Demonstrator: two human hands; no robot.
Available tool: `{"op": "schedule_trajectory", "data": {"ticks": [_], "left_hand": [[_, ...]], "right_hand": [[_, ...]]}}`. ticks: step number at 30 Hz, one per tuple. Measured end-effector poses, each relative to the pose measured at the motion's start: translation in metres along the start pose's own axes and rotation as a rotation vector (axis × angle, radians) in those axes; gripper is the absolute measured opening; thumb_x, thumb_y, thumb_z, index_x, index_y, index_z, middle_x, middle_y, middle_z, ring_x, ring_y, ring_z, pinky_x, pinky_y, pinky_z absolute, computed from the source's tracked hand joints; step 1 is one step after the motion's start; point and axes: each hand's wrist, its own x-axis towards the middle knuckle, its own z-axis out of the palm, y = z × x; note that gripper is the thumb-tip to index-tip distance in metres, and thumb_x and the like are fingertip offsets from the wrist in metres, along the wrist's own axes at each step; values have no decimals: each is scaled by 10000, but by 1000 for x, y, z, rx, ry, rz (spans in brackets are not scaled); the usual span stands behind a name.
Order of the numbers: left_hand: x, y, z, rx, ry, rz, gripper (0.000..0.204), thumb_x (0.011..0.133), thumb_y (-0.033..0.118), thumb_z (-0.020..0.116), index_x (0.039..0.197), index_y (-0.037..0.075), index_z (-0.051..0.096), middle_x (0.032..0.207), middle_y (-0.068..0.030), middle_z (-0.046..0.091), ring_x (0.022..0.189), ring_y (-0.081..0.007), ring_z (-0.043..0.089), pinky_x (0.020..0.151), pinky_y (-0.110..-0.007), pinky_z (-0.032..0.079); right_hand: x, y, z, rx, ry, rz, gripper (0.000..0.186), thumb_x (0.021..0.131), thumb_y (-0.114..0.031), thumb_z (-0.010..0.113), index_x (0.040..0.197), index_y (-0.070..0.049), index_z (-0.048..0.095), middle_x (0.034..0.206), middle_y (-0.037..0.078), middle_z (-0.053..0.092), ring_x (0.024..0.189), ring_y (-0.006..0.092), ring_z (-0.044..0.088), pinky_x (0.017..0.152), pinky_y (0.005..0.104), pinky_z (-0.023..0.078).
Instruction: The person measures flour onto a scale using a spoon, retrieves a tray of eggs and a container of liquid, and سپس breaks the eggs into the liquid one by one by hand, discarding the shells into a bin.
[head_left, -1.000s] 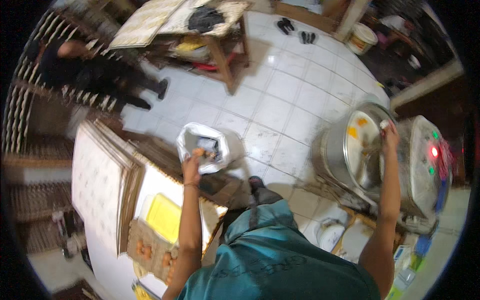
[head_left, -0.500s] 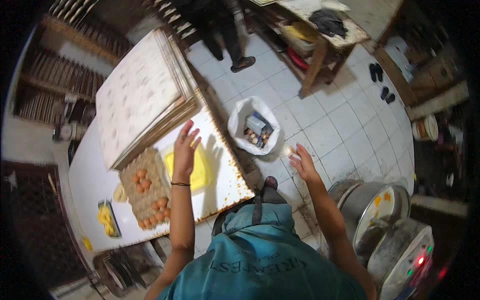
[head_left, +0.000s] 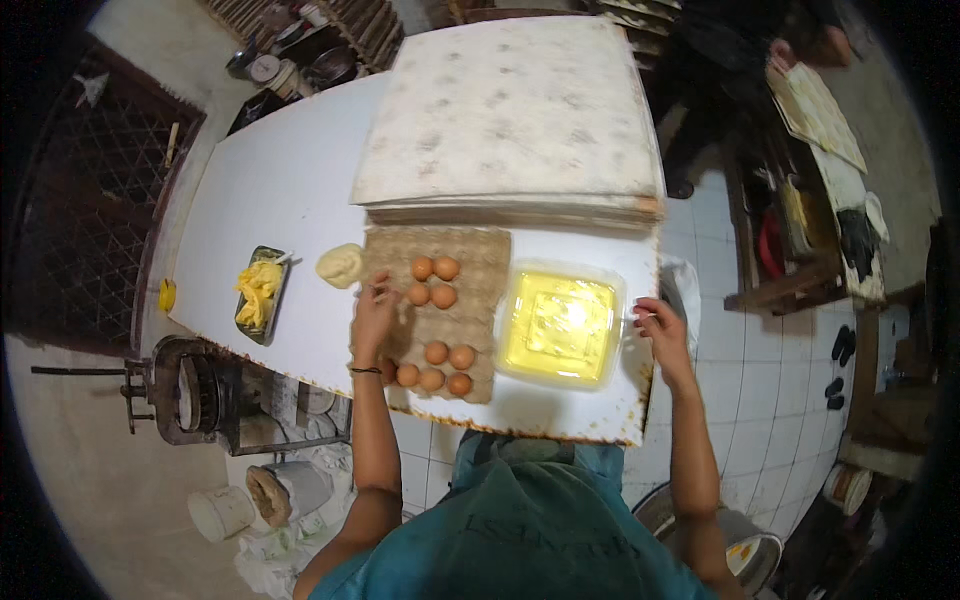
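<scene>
My left hand is over the left side of a brown cardboard egg tray, empty, with its fingers apart. Closest to those fingers are several brown eggs in the tray's upper part. A second group of eggs sits in its near rows. My right hand hangs open near the table's right edge, holding nothing I can see. Just left of it stands a clear square plastic tub containing something bright yellow and shiny.
A tall stack of stained pale boards covers the back of the white table. Left of the egg tray lie a pale dough lump and a dark tray of yellow stuff. A white bag stands beyond the right edge; another person is behind.
My view has turned left to the table. My left hand has come to the egg tray. My right hand has moved from near the white bag, where a blurred pale thing showed, to beside the tub.
</scene>
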Motion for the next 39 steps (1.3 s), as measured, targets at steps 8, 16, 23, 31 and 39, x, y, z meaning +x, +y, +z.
{"op": "schedule_trajectory", "data": {"ticks": [8, 16, 23, 31, 39], "left_hand": [[22, -46, 31, 448, -196, 556, 451, 626, 57, 598, 1068, 46, 510, 1044, -142, 508, 947, -326, 446, 835, -403, 397], [34, -53, 16, 356, -232, 698, 359, 635, 48, 613, 975, 45, 497, 977, -127, 536, 897, -312, 473, 786, -374, 423], [28, -73, 16, -22, -16, 428, 387, 616, 10, 604, 979, 42, 473, 963, -129, 511, 930, -320, 471, 810, -404, 383], [15, -54, 9, -967, 23, -230, 277, 710, -47, 541, 968, 31, 476, 951, -82, 461, 879, -191, 479, 688, -308, 464], [-6, 18, 58, -753, -327, 30, 131, 905, 123, 431, 1016, 54, 416, 903, -40, 439, 801, -122, 467, 607, -243, 432]], "right_hand": [[99, -44, 254, -635, -449, -470, 304, 759, -183, 575, 1050, -94, 567, 982, 125, 528, 915, 271, 521, 772, 368, 438], [157, -65, 337, -1380, -838, -526, 255, 686, -186, 611, 934, -129, 616, 1026, 136, 548, 1012, 342, 498, 799, 429, 457], [145, -69, 332, -1172, -741, -540, 218, 684, -182, 593, 882, -93, 610, 926, 165, 582, 897, 325, 567, 746, 411, 472], [141, -77, 338, -1150, -714, -448, 180, 732, -175, 547, 886, -82, 561, 854, 131, 590, 764, 276, 592, 631, 373, 485], [69, -53, 217, 753, -199, 268, 238, 894, -245, 394, 1078, -99, 431, 805, 63, 529, 616, 150, 500, 524, 238, 406]]}}
